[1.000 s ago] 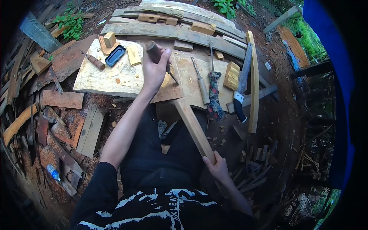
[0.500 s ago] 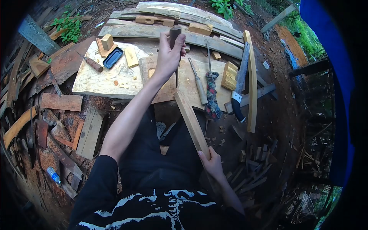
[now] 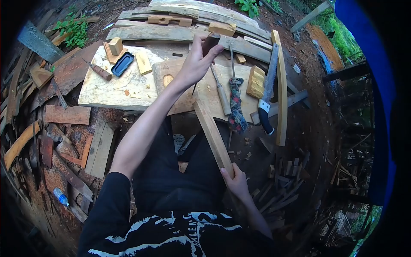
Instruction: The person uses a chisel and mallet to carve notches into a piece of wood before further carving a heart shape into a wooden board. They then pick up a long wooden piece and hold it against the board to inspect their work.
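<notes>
My left hand is wrapped round the dark wooden handle of a narrow-bladed tool. Its blade points down, tip over the near edge of the bench, and my fist hides much of it; I cannot tell if it is a knife or a chisel. Low on the right, my right hand grips the lower part of a squared wooden strip. The strip slants up across my leg, its upper end at the bench edge below the blade. On the bench lie a chisel and a cloth-wrapped rod.
A handsaw and a long curved batten lie to the right. A notched block, a dark tray and a wooden-handled awl rest on the thick slab. Planks are stacked behind; offcuts litter the ground.
My left hand has shifted slightly right and down, and the tool has tilted, its handle leaning further right. My right hand and the wooden strip stay nearly in place.
</notes>
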The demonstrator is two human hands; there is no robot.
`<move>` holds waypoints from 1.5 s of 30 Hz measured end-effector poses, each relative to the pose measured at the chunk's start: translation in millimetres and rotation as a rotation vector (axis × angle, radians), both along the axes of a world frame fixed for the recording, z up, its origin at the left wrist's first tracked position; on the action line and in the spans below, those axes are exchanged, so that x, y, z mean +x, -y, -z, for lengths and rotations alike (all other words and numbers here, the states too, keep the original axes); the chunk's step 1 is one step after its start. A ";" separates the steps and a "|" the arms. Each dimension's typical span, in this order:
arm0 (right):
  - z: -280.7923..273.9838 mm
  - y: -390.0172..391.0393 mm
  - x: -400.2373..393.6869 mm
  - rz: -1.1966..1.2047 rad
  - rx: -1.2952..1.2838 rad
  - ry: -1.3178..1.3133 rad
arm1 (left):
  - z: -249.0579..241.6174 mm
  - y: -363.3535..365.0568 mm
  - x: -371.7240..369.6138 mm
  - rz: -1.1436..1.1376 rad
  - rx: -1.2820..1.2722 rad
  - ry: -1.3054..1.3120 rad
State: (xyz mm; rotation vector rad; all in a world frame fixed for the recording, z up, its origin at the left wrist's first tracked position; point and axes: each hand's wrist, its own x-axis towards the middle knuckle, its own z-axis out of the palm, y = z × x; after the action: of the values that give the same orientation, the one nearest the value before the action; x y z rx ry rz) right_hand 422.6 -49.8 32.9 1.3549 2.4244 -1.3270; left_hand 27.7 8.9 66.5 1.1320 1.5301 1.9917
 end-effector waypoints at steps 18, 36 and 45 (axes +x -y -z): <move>3.1 -0.1 1.3 -0.006 0.020 -0.022 | -6.7 13.0 -6.8 0.056 0.018 0.038; 1.4 1.2 -0.3 0.003 0.005 -0.017 | -0.9 14.2 -12.4 0.060 0.063 0.108; -3.1 -13.2 -6.2 0.014 0.016 -0.186 | -9.8 14.3 -1.4 0.067 -0.057 -0.021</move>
State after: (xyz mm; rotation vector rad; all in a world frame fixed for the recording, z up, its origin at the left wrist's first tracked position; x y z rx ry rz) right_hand 416.4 -36.6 36.1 1.3094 2.5509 -1.5032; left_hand 26.3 -5.4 76.3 1.1687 1.5287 1.8868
